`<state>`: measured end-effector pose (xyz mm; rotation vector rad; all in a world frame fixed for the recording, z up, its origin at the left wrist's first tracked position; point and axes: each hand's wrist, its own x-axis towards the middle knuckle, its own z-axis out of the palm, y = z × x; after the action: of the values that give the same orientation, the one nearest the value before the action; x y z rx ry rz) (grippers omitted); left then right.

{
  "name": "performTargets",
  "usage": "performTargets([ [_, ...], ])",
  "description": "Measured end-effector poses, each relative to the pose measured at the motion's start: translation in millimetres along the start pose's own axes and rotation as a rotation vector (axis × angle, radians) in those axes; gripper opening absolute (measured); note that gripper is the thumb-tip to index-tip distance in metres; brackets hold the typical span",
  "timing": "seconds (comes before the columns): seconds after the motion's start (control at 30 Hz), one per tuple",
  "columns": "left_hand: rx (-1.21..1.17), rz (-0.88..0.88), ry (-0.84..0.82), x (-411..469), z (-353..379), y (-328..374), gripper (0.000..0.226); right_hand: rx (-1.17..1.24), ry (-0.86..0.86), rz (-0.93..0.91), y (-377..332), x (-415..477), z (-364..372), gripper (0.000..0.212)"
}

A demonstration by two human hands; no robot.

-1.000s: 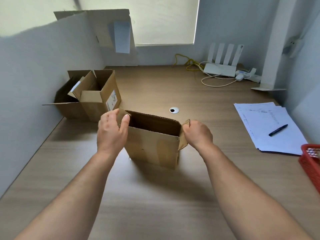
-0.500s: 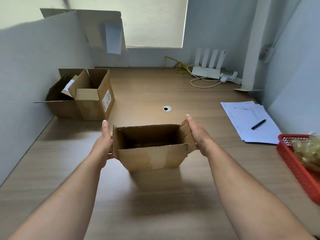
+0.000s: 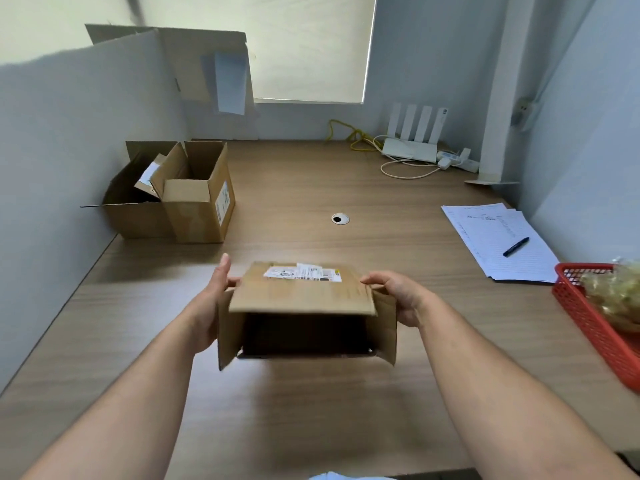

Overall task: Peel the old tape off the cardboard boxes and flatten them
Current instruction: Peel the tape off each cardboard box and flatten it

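A: You have the small box (image 3: 301,296) lifted off the tabletop (image 3: 311,427), with its open end towards you and the shipping label (image 3: 303,273) on the upper face.

B: Your grip is uneven. Your right hand (image 3: 401,296) curls over the top right edge and grasps it, while your left hand (image 3: 211,303) only presses flat on the left side, fingers straight.

A: No tape shows on this face, so I'd turn the closed bottom towards you and look for the seam there.

B: Agreed. Hold the walls, not the loose side flaps, and lift a tape end low along the cardboard so it comes off whole.
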<state>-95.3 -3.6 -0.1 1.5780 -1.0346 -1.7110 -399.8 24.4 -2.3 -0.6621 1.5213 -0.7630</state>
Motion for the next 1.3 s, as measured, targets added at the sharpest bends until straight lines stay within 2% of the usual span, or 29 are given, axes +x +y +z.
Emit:
performTargets([
  [0.07, -0.112, 0.070, 0.053, 0, -1, 5, 0.086, 0.066, 0.012, -0.091, -2, -1, 5, 0.022],
  [0.13, -0.183, 0.115, 0.076, -2, 0, 8, 0.088, 0.139, 0.005, -0.146, -4, -2, 12, 0.015],
  [0.23, -0.176, 0.172, 0.089, -8, 2, 11, 0.084, 0.161, 0.045, -0.174, -9, 0, 18, 0.040],
  [0.3, -0.151, 0.226, 0.114, -12, 4, 14, 0.082, 0.131, 0.024, -0.193, -11, -2, 24, 0.047],
  [0.47, -0.132, 0.370, 0.171, -21, 5, 22, 0.068, 0.247, -0.051, -0.198, -7, -3, 34, 0.041],
  [0.6, -0.117, 0.423, 0.237, -33, 0, 25, 0.062, 0.249, -0.089, -0.155, 0, 0, 43, 0.060],
  [0.67, -0.096, 0.485, 0.311, -36, -3, 28, 0.052, 0.220, -0.108, -0.148, 4, 0, 50, 0.051],
  [0.77, 0.161, 0.599, 0.500, -44, -3, 37, 0.052, 0.285, -0.145, -0.105, 15, 2, 62, 0.042],
  [0.83, 0.349, 0.669, 0.558, -50, 2, 42, 0.053, 0.326, -0.169, -0.060, 28, 6, 70, 0.037],
  [0.9, 0.542, 0.707, 0.574, -53, 9, 41, 0.043, 0.328, -0.194, -0.003, 44, 10, 76, 0.034],
  [0.97, 0.685, 0.715, 0.575, -55, 16, 37, 0.043, 0.282, -0.174, 0.062, 62, 14, 81, 0.032],
  [1.03, 0.777, 0.704, 0.532, -54, 22, 30, 0.038, 0.169, -0.123, 0.141, 76, 16, 81, 0.025],
  [1.1, 0.979, 0.678, 0.453, -51, 32, 18, 0.036, -0.001, -0.107, 0.191, 82, 16, 83, 0.017],
  [1.2, 1.249, 0.693, 0.443, -44, 46, 0, 0.046, -0.152, -0.044, 0.181, 78, 18, 86, 0.021],
  [1.3, 1.198, 0.676, 0.479, -39, 49, 6, 0.042, -0.221, 0.057, 0.036, 71, 24, 81, 0.016],
])
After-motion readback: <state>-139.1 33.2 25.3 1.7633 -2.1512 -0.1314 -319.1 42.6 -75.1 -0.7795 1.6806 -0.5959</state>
